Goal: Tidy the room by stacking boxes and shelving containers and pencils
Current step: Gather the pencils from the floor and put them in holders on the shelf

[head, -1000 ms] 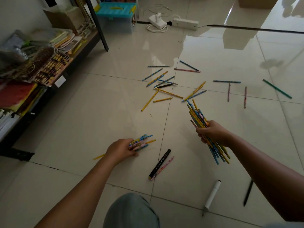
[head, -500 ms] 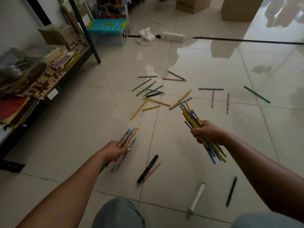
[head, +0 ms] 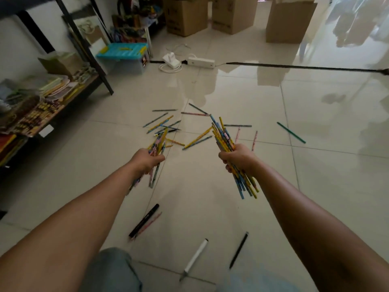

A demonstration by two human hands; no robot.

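Left hand [head: 147, 161]: raised above the floor, grip curled round a small bundle of pencils [head: 156, 148], tips pointing up and away, lower ends blurred below the wrist.
Right hand [head: 239, 158]: raised level with the left, well apart from it, grip closed round a thicker bundle [head: 224, 135] of yellow and blue pencils fanning out above and below the fist.
Loose pencils [head: 164, 124]: scattered on the floor tiles [head: 210, 186] beyond both hands, some crossing one another; one green pencil [head: 291, 132] lying alone far right.
Nearer floor: black marker [head: 144, 220] touching a pink pencil [head: 150, 223], a white pen [head: 194, 258] and a thin black pen [head: 239, 250] close to the knees.
Shelf [head: 52, 106]: at left, loaded with papers and packets.
Container [head: 123, 56]: clear tub with turquoise lid on the floor beside the shelf leg.
Boxes [head: 185, 15]: brown cartons standing on the floor at the back.
Power strip [head: 201, 62]: white, on the floor beside a white charger [head: 171, 60].
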